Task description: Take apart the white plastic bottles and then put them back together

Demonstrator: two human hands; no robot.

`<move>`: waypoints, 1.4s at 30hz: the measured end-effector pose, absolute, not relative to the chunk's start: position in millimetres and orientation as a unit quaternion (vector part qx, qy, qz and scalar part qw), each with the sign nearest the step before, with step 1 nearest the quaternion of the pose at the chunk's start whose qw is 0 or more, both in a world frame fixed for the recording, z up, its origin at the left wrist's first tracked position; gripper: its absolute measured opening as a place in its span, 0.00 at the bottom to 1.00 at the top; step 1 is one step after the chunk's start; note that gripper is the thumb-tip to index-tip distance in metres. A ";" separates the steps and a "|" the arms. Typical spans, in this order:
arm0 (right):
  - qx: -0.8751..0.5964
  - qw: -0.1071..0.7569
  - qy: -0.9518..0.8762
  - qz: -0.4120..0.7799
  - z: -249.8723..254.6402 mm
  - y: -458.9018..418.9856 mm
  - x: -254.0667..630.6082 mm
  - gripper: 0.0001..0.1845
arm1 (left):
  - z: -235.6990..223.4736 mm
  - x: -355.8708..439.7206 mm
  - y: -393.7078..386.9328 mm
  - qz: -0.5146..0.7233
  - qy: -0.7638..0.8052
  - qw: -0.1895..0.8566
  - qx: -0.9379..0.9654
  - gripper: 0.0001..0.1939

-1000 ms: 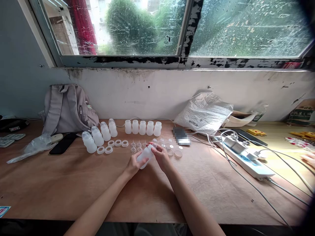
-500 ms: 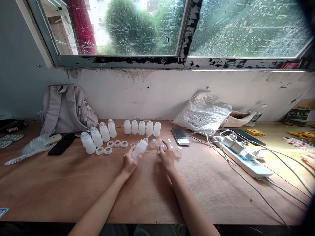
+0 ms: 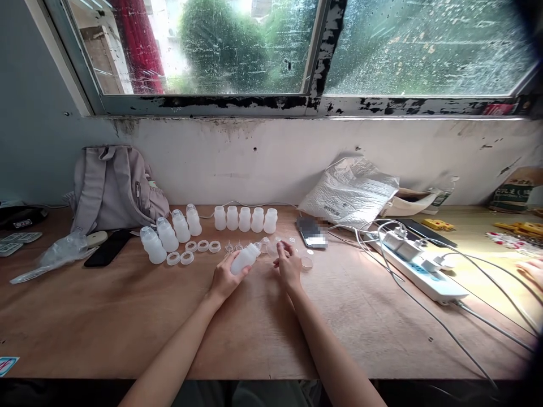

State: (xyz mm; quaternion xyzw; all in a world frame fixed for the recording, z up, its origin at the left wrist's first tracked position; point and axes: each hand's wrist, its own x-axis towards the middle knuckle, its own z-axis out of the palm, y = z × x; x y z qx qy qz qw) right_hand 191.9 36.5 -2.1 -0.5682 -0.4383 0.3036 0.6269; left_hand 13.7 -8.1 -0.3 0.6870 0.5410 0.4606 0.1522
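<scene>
Near the middle of the frame the left hand (image 3: 223, 278) is wrapped around a translucent white bottle (image 3: 245, 258), fingers closed on its lower body. The bottle is tilted: its long axis runs from lower left to upper right, with the nipple end pointing up and right toward the right hand (image 3: 289, 265) and the base tucked into the palm. It is held just above the wooden table (image 3: 106, 316), not resting on it.

The right hand sits just right of the bottle's tip, fingers curled together over a small clear cap (image 3: 278, 246); whether it actually pinches the cap cannot be told at this size.

Behind the hands lie small clear parts: a row of white rings (image 3: 202, 246) to the left of the bottle and a loose clear disc (image 3: 306, 262) to the right of the right hand. Further back, five open white bottles (image 3: 245, 219) stand upright in a row, and four capped bottles (image 3: 166, 237) run in a diagonal line toward the left. A grey backpack (image 3: 114, 186) leans against the wall in the upper left, with a black phone (image 3: 104, 255) in front of it. To the right sit another phone (image 3: 311, 233), a crumpled plastic bag (image 3: 350, 192) and a white power strip (image 3: 418, 265) with trailing cables. Another person's hand (image 3: 532, 270) shows at the far right edge.
</scene>
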 end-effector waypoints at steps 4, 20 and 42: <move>-0.496 0.686 -0.293 0.444 4.7 37.5 194.1 0.19 | -1.2 14.4 -9.2 0.442 0.522 0.140 0.716 0.22; -0.440 0.639 -0.397 0.491 6.9 26.6 177.7 0.18 | 3.4 16.2 -13.2 0.417 0.504 0.235 0.719 0.20; -0.508 0.619 -0.467 0.375 -7.6 10.4 162.4 0.22 | 6.4 24.7 -30.1 0.390 0.473 0.192 0.767 0.19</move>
